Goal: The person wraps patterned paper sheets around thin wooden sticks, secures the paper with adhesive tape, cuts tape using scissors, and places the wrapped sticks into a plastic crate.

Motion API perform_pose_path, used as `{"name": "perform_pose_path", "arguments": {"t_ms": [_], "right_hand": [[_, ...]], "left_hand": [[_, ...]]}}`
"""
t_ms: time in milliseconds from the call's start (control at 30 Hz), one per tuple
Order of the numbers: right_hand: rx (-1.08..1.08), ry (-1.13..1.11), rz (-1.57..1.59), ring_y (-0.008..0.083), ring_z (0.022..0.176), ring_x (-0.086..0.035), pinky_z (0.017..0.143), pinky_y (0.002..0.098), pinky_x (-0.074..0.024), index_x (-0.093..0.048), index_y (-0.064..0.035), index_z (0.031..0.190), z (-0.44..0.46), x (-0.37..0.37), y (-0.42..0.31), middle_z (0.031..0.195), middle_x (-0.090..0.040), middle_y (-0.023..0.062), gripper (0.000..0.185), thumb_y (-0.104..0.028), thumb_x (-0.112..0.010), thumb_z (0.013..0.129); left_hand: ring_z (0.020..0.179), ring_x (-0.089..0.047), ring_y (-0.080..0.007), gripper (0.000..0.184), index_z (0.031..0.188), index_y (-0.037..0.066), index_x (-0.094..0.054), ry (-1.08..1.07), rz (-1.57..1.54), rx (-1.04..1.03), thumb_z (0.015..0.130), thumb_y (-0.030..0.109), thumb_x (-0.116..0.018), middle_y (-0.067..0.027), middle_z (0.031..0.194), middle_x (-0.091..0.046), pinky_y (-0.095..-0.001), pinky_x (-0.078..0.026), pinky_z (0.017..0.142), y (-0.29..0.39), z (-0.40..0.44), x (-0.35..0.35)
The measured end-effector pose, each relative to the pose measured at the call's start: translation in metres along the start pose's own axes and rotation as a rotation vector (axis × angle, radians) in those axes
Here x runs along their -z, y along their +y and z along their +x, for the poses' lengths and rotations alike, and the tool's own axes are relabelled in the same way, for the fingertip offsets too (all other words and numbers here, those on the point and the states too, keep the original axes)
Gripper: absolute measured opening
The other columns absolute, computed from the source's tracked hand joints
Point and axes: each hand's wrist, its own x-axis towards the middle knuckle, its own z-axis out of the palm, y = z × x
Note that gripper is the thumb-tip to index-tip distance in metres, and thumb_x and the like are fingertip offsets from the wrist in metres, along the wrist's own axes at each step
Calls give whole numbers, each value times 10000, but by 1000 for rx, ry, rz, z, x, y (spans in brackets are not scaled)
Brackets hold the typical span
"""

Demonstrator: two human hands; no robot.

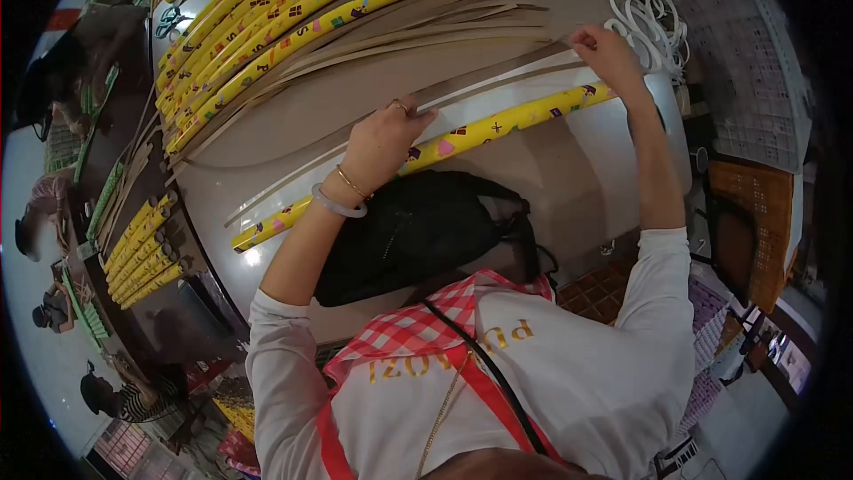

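Observation:
A thin brown strip point(480, 73) runs slantwise across the table in front of me. Near its right end, my right hand point(611, 55) is closed in a pinch on it. My left hand point(384, 142), with a ring and bracelets at the wrist, is closed on the same strip further left. Just below lies a long yellow printed tube point(506, 124), partly hidden by my left hand and forearm. A pale narrow strip point(306, 169) lies alongside the tube. Close to my body, a black bag point(409, 236) rests on the table under my left forearm.
Several yellow printed tubes point(293, 31) lie at the far side, beside loose brown strips point(400, 46). White loops point(653, 22) sit at the far right corner. Scissors point(171, 22) are at the far left. More tubes point(142, 253) and people point(142, 391) are to the left.

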Motion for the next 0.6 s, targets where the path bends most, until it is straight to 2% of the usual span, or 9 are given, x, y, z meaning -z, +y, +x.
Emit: {"name": "perform_pose_path", "arguments": {"t_ms": [67, 300, 333, 400, 500, 600], "right_hand": [[-147, -39, -92, 239, 797, -628, 684, 355, -492, -617, -121, 936, 3, 12, 2, 870, -655, 50, 174, -222, -567, 803], [-143, 78, -335, 237, 769, -624, 663, 360, -483, -615, -114, 908, 17, 35, 63, 840, -650, 53, 162, -214, -563, 792], [-178, 41, -275, 229, 765, -625, 672, 356, -483, -617, -119, 912, 20, 39, 77, 828, -646, 54, 161, -216, -561, 796], [-165, 49, -153, 257, 783, -617, 686, 352, -472, -593, -59, 910, 24, 48, 97, 830, -634, 98, 167, -173, -581, 790], [-182, 86, -330, 260, 823, -618, 718, 349, -475, -601, -77, 940, 22, 61, 113, 861, -637, 100, 184, -182, -579, 790], [-232, 119, -316, 248, 846, -614, 731, 368, -471, -605, -113, 949, 12, 70, 118, 890, -639, 71, 184, -217, -566, 803]], "left_hand": [[797, -584, -224, 282, 1041, 166, -633, 17, 11, -14, 789, 86, -536, -50, 898, -540, -331, -503, 641, 0, -1, 0], [773, -583, -230, 312, 1055, 162, -628, 86, -4, -79, 774, 67, -530, -50, 896, -530, -337, -502, 627, -5, -2, -3], [773, -583, -230, 312, 1055, 162, -628, 90, -8, -84, 774, 67, -530, -50, 896, -530, -337, -502, 627, -5, -2, -3], [766, -582, -233, 309, 1056, 161, -627, 44, -11, -38, 779, 66, -530, -50, 911, -524, -340, -501, 628, -2, -1, 0], [759, -578, -239, 297, 1055, 160, -628, 22, -10, -29, 781, 81, -544, -54, 925, -517, -348, -497, 632, -1, -1, 3], [750, -574, -240, 308, 1055, 160, -630, 42, -80, -33, 758, 91, -589, -54, 928, -511, -345, -493, 633, -5, -1, -3]]}}
